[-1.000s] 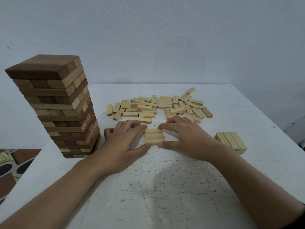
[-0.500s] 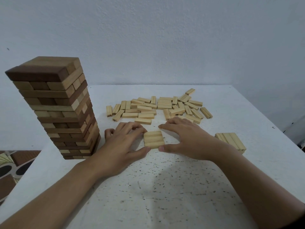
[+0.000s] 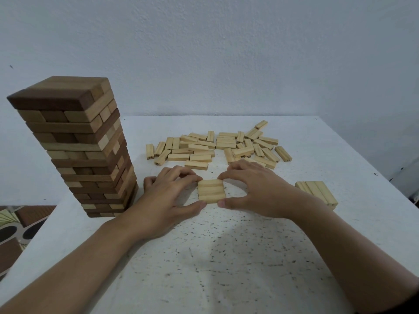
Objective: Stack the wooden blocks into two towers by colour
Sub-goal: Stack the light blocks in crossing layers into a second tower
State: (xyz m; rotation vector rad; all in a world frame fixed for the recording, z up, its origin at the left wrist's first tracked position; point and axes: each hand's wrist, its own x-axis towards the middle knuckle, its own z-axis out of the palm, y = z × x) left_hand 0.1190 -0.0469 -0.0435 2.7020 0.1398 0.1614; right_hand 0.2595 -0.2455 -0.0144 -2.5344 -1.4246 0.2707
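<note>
While both my hands rest on the table [image 3: 226, 268], they bracket a row [image 3: 211, 191] of three pale blocks lying flat, side by side, near the table's middle. My left hand [image 3: 167, 200] pinches the row's left end, with fingers curled onto the far corner and thumb against the near corner. My right hand [image 3: 258, 189] grips the right end the same way, so each hand is narrowed onto the row. Beyond it, loose blocks [image 3: 217, 146], all pale, lie scattered in a pile, the nearest just beside my right fingers. A tall tower [image 3: 81, 150] of mixed dark and pale blocks stands to the left, close to my left hand but apart from it. On the right, well apart from the row, a flat stack [image 3: 317, 193] of pale blocks sits near the table's edge.
</note>
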